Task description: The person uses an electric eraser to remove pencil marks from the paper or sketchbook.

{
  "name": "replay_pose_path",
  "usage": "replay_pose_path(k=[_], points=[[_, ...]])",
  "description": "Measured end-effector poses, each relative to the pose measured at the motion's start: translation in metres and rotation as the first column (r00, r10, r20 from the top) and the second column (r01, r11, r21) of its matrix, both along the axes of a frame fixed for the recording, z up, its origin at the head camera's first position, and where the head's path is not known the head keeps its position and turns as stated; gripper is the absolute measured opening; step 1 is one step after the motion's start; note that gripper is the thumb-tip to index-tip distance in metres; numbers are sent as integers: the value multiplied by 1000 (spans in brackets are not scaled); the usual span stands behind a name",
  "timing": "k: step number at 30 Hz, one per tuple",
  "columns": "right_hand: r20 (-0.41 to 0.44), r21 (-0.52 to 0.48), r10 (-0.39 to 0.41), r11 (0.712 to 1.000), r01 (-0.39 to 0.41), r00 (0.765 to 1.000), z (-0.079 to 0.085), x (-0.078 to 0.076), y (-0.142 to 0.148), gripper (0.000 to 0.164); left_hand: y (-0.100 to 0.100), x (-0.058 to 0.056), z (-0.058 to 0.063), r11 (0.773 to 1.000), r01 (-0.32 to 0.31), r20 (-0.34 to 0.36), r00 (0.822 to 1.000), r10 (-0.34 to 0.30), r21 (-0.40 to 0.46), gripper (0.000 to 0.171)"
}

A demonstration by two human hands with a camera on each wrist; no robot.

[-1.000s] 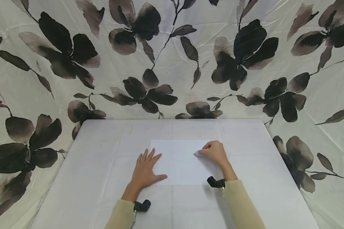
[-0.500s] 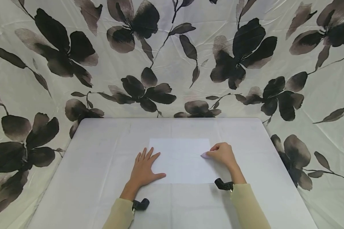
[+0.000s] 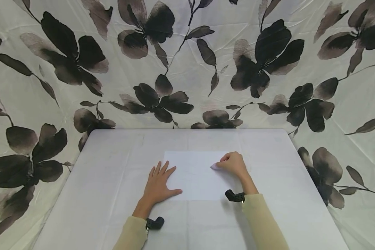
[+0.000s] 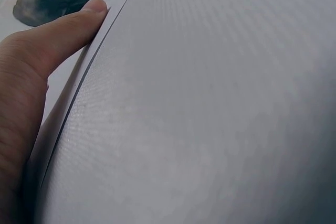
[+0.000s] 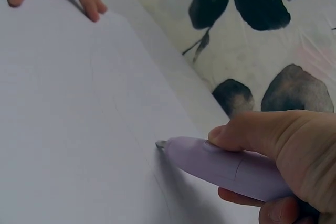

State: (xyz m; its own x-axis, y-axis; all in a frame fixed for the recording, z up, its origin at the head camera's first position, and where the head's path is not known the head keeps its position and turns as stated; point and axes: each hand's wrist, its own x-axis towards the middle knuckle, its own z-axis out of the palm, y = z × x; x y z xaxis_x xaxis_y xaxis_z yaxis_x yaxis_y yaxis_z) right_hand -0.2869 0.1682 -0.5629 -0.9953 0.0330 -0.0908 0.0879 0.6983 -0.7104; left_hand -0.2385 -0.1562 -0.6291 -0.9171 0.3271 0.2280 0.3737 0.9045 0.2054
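A sheet of white paper (image 3: 192, 178) lies flat on the white table. My left hand (image 3: 157, 185) rests on its left side, fingers spread and thumb near the front edge. My right hand (image 3: 235, 165) grips a small lilac utility knife (image 5: 231, 169) over the right half of the sheet. In the right wrist view the thumb (image 5: 223, 135) presses on the top of its body, and the short grey metal tip (image 5: 161, 144) points left, close to the paper. Faint thin lines (image 5: 137, 139) run along the sheet by the tip. The knife's rear end is hidden in the palm.
The white-covered table (image 3: 90, 205) extends on all sides of the sheet. Behind it hangs a pale cloth (image 3: 212, 100) with dark flowers. Black wrist cameras sit on the left wrist (image 3: 155, 223) and the right wrist (image 3: 234, 196).
The right hand with the utility knife moved right toward the sheet's right edge, then back left to about where it was. The left hand stayed on the paper.
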Motion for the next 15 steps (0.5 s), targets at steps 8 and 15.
replay_pose_path(k=[8,15], points=[[14,22,-4,1000,4,1000,3,4,8,28,1,-2,-1,1000,-3,-1,1000,3,-17,98],[39,52,-35,998,33,999,6,12,25,31,-1,-2,-3,1000,-4,7,1000,4,-28,98]])
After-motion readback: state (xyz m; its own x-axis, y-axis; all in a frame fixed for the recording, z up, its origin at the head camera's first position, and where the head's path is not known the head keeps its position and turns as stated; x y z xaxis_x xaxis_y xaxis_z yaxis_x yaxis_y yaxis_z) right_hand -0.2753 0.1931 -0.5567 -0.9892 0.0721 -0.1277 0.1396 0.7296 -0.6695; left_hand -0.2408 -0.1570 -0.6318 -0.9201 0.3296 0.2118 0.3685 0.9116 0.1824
